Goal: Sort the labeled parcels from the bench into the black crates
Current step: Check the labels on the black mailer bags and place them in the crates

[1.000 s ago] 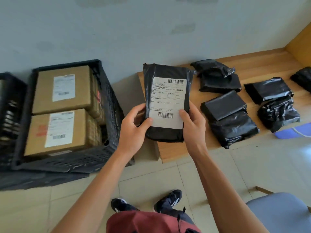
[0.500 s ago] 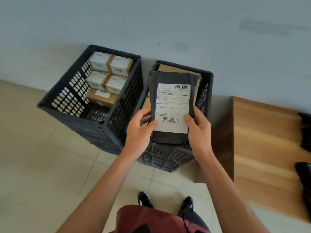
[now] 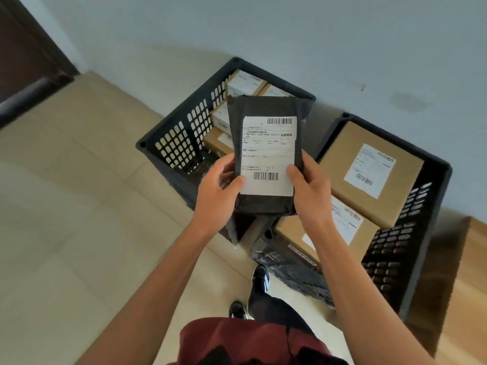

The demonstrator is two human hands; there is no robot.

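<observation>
A black plastic parcel (image 3: 266,106) with a white barcode label is held upright in both hands. My left hand (image 3: 216,189) grips its lower left edge and my right hand (image 3: 311,193) grips its lower right edge. The parcel hangs above the left black crate (image 3: 176,146), which holds several small labeled cardboard boxes (image 3: 243,84). The right black crate (image 3: 400,251) holds larger labeled cardboard boxes (image 3: 369,169). The parcel hides part of the left crate's inside.
The wooden bench (image 3: 466,291) end shows at the lower right, beside the right crate. A pale wall runs behind both crates. A dark door (image 3: 23,54) stands at the upper left. Beige floor tiles (image 3: 79,233) spread to the left; my feet are below.
The view has swung left from the bench to the crates. Both hands carried the parcel from above the right crate to above the left crate. The grip is unchanged.
</observation>
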